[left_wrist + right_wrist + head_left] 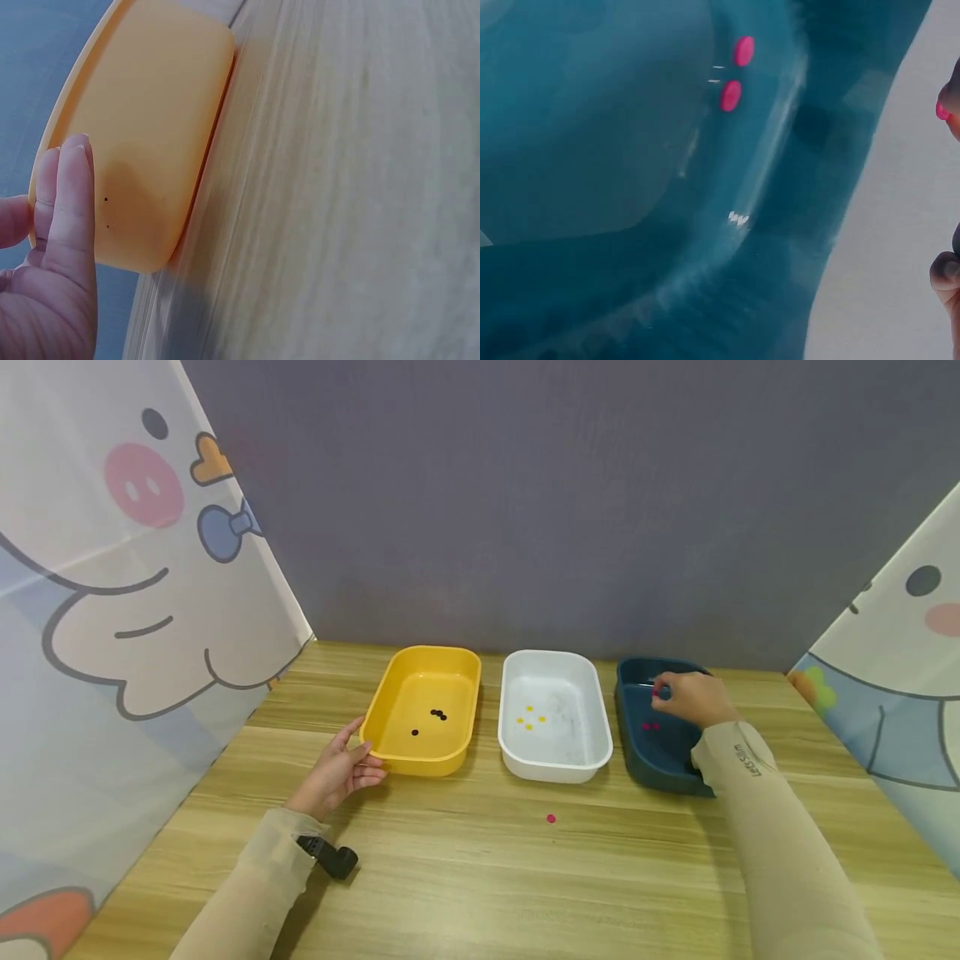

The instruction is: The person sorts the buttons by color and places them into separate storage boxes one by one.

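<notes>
At its front left corner, the yellow tray (420,764) is gripped by my left hand (339,777), thumb over the rim and fingers along the outer wall. The left wrist view shows those fingers (71,195) flat against the tray's side. My right hand (699,697) pinches a small pink disc (942,111) between thumb and fingertip, above the dark blue tray (633,752). Two more pink discs (731,96) lie inside that tray. Several black discs (415,732) are in the yellow tray.
Between the two other trays stands a white tray (555,771) holding several yellow discs (528,727). One pink disc (551,818) lies on the wooden table (450,877) in front of it. A grey wall (525,510) rises behind, with cartoon-printed sheets (150,635) at both sides.
</notes>
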Demonstrator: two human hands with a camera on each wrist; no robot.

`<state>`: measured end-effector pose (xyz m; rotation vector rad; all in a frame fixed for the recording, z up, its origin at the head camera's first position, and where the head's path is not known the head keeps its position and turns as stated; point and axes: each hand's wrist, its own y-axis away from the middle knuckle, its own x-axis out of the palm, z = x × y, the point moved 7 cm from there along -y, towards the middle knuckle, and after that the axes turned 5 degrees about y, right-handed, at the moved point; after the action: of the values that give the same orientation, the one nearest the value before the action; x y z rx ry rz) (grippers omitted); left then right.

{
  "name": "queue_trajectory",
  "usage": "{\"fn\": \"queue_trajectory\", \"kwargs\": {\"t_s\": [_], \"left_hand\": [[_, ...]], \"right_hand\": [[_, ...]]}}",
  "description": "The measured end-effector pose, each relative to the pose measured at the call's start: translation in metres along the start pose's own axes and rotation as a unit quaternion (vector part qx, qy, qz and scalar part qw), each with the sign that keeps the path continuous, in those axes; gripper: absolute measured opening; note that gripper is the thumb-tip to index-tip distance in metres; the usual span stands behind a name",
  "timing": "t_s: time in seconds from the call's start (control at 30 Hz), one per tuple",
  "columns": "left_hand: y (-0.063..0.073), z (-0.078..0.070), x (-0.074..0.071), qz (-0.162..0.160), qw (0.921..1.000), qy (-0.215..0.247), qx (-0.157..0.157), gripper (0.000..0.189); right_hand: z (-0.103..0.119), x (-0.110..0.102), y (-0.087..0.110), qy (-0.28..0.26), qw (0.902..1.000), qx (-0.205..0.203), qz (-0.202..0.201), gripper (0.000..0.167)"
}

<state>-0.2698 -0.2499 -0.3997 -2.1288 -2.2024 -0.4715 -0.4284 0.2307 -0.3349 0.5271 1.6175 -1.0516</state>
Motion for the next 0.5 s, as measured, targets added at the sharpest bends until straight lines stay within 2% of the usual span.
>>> {"fn": "queue_trajectory", "kwargs": {"t_s": [0.33,0.5], "left_hand": [[-0.001,0.003,-0.001,0.003,1.0000,0.002,-0.007,0.061],[-0.002,0.001,-0.001,0.006,1.0000,0.002,-0.004,0.062]], "right_hand": [[-0.005,0.015,0.000,-0.005,0.9996,0.015,0.024,0.019],[-0.005,0.018,-0.003,-0.010,0.9984,0.019,0.052,0.019]]}}
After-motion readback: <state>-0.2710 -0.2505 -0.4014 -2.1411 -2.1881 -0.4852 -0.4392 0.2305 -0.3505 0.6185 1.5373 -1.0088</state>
